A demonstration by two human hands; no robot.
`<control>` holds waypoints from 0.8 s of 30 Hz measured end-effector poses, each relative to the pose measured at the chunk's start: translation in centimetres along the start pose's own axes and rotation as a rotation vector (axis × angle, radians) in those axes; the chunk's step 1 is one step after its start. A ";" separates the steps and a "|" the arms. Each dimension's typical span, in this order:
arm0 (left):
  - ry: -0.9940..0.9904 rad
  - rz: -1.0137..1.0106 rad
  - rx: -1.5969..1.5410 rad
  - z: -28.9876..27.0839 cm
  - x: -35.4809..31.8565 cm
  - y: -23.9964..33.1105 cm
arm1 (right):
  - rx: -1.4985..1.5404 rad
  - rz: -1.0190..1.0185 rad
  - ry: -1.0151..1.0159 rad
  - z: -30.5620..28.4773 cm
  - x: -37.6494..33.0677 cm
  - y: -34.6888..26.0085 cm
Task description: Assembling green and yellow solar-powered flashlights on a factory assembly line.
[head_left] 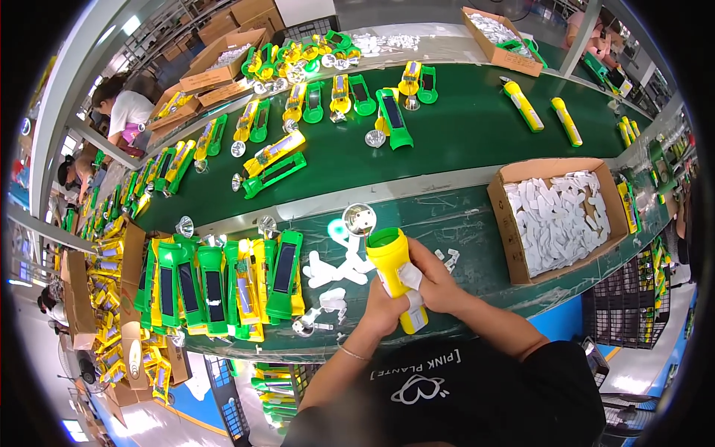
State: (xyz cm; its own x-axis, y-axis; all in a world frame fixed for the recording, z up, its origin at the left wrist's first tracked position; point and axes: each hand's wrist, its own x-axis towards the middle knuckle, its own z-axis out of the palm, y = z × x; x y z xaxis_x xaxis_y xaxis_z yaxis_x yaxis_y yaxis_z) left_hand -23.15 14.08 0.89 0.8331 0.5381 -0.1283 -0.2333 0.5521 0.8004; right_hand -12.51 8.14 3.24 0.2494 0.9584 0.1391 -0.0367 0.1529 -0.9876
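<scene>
- My left hand [384, 308]: clamped round the lower part of a yellow plastic flashlight body [389, 258].
- My right hand [435, 280]: closed on its right side.
- Body: tilted above the dark green tabletop [473, 227], wide open end away from me.
- Silver round reflector [360, 219]: just beyond that end; can't tell if touching.
- Loose white flat pieces [335, 270]: left of body.
- Brown cardboard box [503, 242], white pieces inside: to my right.
</scene>
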 end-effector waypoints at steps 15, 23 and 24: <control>-0.072 -0.066 -0.026 1.6 1.3 0.9 | 0.016 0.084 -0.033 -1.7 0.7 -1.8; -0.135 -0.091 -0.086 1.8 6.0 2.9 | -0.024 0.305 -0.057 -4.7 6.7 -4.6; -0.078 -0.009 -0.013 2.4 7.2 3.3 | -0.032 0.198 0.003 -6.1 8.3 -4.3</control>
State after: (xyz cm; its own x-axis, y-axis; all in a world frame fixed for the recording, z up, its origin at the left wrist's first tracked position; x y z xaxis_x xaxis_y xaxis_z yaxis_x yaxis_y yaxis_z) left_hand -16.75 18.21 3.97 0.8717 0.4818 -0.0894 -0.2312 0.5652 0.7919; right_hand -4.42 13.96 8.21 0.2428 0.9683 -0.0584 -0.0549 -0.0464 -0.9974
